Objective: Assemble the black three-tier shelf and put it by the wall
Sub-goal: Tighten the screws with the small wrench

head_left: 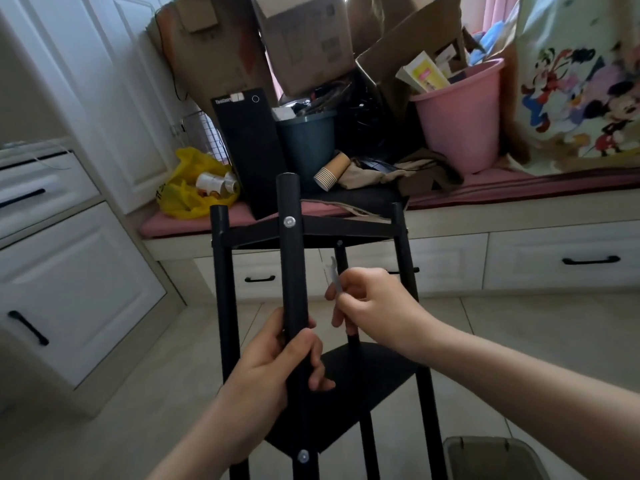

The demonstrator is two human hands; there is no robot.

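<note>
The black shelf frame (221,278) stands upright in the middle of the view, with round black posts and black tiers. A silver bolt (289,222) shows on the nearest post at the top tier, and another bolt (303,455) lower down. My left hand (277,362) grips that nearest post below the top tier. My right hand (370,303) pinches a small flat silver wrench (334,273), held up just right of the post and under the top tier. A lower tier (367,382) is partly hidden behind my hands.
A window bench with a pink cushion (519,188) lies behind, loaded with cardboard boxes (304,43), a pink bucket (460,119), a black computer case (252,147) and a yellow bag (187,185). White cabinets (69,271) stand left. A grey bin (491,459) sits bottom right.
</note>
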